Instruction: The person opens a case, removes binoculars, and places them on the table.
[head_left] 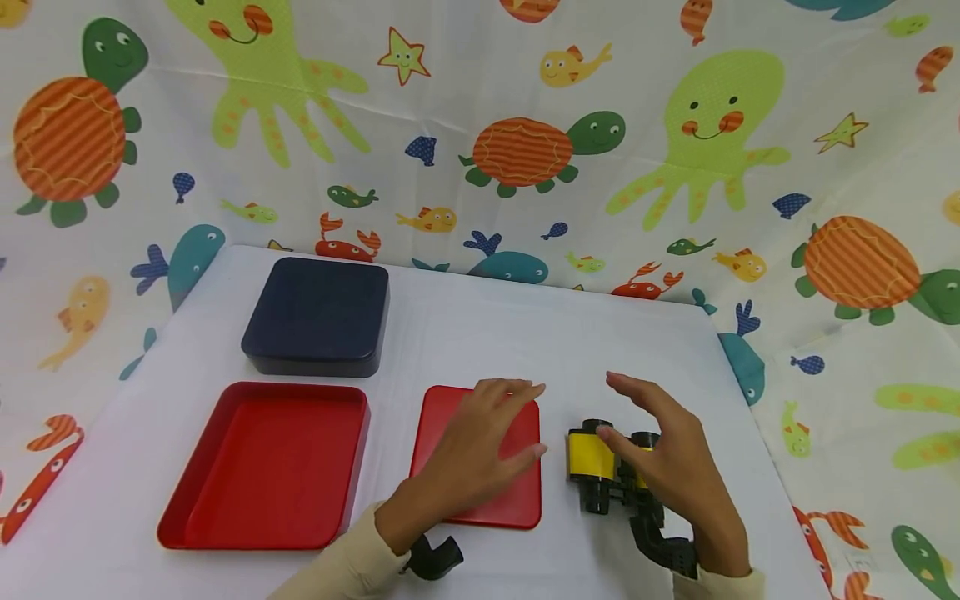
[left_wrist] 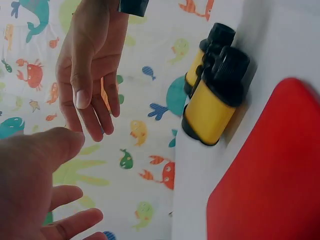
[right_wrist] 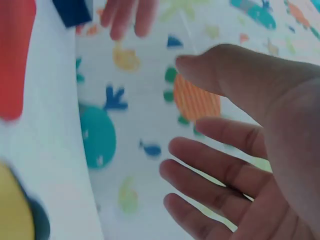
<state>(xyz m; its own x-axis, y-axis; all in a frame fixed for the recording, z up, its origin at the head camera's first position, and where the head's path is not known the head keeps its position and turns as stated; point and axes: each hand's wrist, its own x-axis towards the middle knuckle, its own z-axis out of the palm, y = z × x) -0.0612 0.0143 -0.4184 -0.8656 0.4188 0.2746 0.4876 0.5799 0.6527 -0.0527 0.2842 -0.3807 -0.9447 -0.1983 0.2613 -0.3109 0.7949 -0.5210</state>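
My left hand (head_left: pixel 480 446) hovers over a flat red lid or tray (head_left: pixel 517 500), fingers extended and holding nothing. To its right, my right hand (head_left: pixel 671 454) is held above a pair of yellow and black binoculars (head_left: pixel 590 455), partly covering them in the head view. Its fingers and thumb are spread, with nothing between them. In the left wrist view the binoculars (left_wrist: pixel 210 112) stand on the white table beside the red piece (left_wrist: pixel 270 175). Only a yellow and black edge of the binoculars (right_wrist: pixel 12 210) enters the right wrist view.
An open red box (head_left: pixel 262 467) lies at the left of the white table (head_left: pixel 465 325). Behind it sits a dark navy box (head_left: pixel 318 312). A curtain (head_left: pixel 450 100) printed with sea animals hangs along the back and sides.
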